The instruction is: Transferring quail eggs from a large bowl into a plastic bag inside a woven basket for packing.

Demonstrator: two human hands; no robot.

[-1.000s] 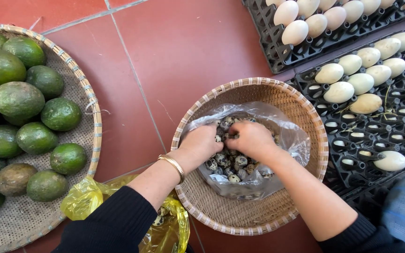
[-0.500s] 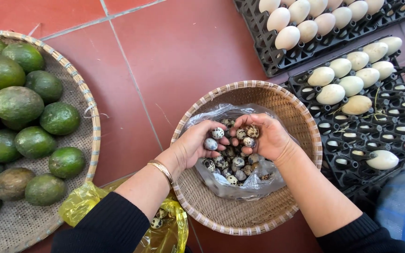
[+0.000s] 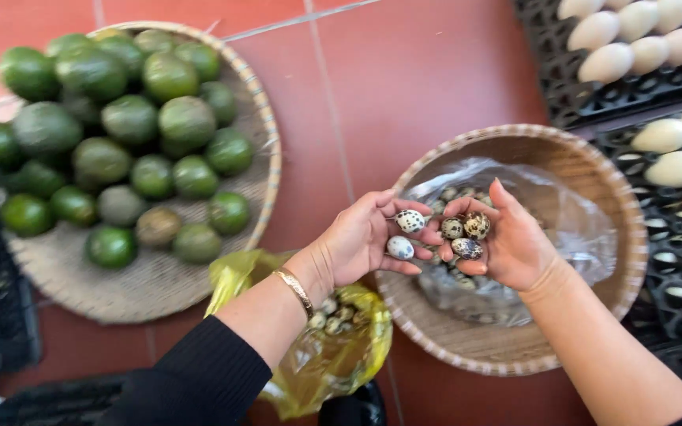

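A red tiled floor carries everything. A round woven basket (lined with clear plastic) sits on it; left of that basket lies a flat woven tray, below-left a yellow bag, right black egg trays.

We've got our left hand and right hand side by side over the bowl basket, quail eggs in both palms. Flat basket of fruit sits left, egg trays right, bag beneath our left wrist.
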